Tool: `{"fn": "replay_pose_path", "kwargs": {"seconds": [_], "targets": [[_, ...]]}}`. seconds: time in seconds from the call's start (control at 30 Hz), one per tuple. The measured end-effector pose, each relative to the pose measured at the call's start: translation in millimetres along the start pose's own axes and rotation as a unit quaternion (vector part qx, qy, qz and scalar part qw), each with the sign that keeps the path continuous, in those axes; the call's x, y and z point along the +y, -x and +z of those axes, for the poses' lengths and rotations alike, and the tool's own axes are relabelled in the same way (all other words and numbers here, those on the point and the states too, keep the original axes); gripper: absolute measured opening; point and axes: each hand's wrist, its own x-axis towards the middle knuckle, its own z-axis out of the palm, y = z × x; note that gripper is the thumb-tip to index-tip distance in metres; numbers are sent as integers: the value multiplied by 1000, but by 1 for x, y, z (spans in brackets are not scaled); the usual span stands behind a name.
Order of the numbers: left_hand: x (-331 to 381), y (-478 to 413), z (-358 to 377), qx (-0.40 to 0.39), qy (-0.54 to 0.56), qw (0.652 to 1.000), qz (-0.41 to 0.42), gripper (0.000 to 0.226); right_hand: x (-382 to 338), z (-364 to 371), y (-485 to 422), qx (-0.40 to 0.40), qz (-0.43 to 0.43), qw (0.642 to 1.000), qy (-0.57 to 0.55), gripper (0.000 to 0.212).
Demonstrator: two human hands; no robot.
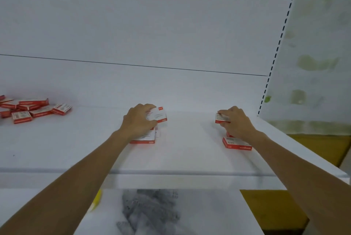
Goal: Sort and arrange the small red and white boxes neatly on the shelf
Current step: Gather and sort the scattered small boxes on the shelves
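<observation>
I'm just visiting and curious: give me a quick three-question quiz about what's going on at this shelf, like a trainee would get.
1. True or false: the right hand is empty.
2. The untidy pile of boxes lies: A) far left, B) centre, C) far right.
3. Fill in: the left hand grips a red and white ____.
Key: 1 false, it grips the right box; 2 A; 3 box, the left box.
</observation>
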Motion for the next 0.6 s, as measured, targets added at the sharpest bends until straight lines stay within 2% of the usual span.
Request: {"fn": "replay_pose_path", "kwargs": {"seconds": [0.1, 0.23, 0.33, 0.43, 0.6], "targets": [[-3, -7, 5, -16, -14, 999, -36, 46, 4, 6, -6, -37, 12, 999, 12, 26], [-6, -8, 7, -10, -21, 999, -44, 43, 6, 12, -8, -83, 39, 996, 6, 35], [-7, -4, 3, 0, -11, 999, -38, 34, -4, 12, -9, -62, 39, 997, -23, 34], [-12, 4, -11, 18, -11, 999, -44, 28, -28, 10, -14, -38, -4, 998, -42, 33], [-45, 27, -64, 49, -29, 997, -50, 27, -113, 12, -22, -3, -83, 992, -90, 33]]}}
